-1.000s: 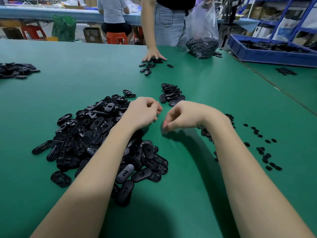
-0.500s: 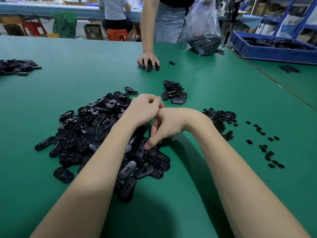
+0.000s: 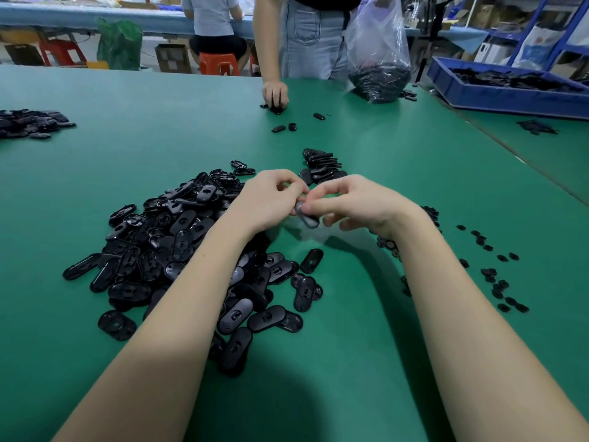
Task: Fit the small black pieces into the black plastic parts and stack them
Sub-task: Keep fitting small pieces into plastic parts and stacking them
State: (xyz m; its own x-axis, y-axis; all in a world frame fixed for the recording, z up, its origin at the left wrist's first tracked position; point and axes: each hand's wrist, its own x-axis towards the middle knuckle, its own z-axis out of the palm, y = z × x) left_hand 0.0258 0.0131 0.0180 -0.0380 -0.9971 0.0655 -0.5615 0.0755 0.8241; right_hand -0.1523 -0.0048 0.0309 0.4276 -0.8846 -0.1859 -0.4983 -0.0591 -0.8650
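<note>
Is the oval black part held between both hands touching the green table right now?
Apart. The head view shows the oval black part pinched between the left hand and right hand, with green table visible beneath it.

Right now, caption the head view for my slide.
Both hands, left hand and right hand, hold one black plastic part above the green table, beside the loose pile.

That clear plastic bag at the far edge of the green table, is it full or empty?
Partly full. The clear plastic bag holds a dark mass of black pieces in its bottom, while its upper part hangs slack and see-through.
</note>
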